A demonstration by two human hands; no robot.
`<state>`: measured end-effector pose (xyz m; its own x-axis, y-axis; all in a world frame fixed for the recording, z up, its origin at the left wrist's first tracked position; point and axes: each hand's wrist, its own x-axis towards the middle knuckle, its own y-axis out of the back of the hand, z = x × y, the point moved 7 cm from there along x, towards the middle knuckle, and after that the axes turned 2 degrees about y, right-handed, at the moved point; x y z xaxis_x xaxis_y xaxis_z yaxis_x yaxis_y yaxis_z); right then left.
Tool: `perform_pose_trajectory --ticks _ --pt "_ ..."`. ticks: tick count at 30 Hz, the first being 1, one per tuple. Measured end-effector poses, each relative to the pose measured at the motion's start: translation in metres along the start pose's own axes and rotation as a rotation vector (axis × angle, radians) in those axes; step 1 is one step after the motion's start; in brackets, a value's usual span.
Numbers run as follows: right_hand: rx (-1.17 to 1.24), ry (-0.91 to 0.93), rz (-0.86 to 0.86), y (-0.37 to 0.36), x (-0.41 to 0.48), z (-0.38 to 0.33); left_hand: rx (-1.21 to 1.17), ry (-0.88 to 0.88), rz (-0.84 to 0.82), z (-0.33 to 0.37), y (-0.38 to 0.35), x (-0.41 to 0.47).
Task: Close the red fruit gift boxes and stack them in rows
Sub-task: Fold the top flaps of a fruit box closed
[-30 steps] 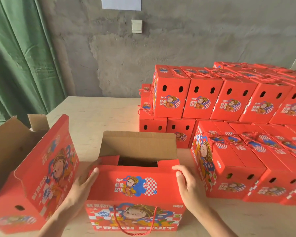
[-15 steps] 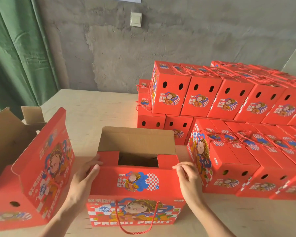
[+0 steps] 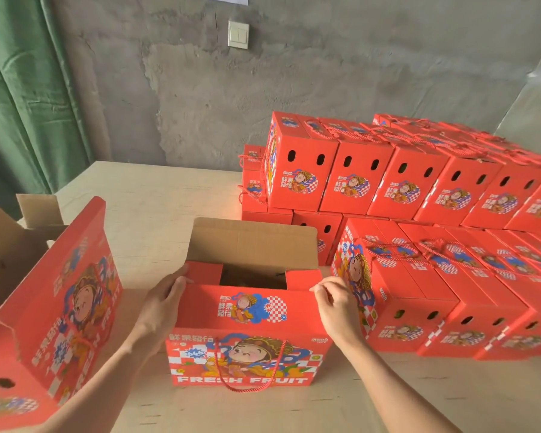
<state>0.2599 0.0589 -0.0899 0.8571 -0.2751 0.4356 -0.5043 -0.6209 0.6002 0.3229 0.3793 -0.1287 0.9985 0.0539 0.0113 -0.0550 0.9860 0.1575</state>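
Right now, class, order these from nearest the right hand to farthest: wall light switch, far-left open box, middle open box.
1. Middle open box: the right hand pinches its right corner.
2. Far-left open box: across, at left.
3. Wall light switch: on the back wall.

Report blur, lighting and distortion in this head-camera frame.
Head view: soft, even light, faint shadows on the pale wooden table; the stacked closed red boxes smear toward the right edge; wide-angle distortion slants the green curtain; the open red cardboard gift box is sharp.

bare forearms (image 3: 107,379) lead to a bare left grip (image 3: 160,310) and right grip (image 3: 334,307).
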Motion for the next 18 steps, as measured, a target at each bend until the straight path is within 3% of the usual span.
perform_pose_trajectory --ticks 5,14,18 --pt "-0.04 -0.008 -0.039 -0.002 0.009 0.001 0.296 -0.006 -0.02 0.016 -0.009 0.01" --pt "-0.035 0.023 0.008 0.0 0.006 0.002 0.366 -0.086 0.129 0.024 -0.001 -0.003" --pt "-0.037 0.025 0.031 0.001 0.006 0.001 0.355 -0.056 0.113 0.024 -0.003 -0.003"
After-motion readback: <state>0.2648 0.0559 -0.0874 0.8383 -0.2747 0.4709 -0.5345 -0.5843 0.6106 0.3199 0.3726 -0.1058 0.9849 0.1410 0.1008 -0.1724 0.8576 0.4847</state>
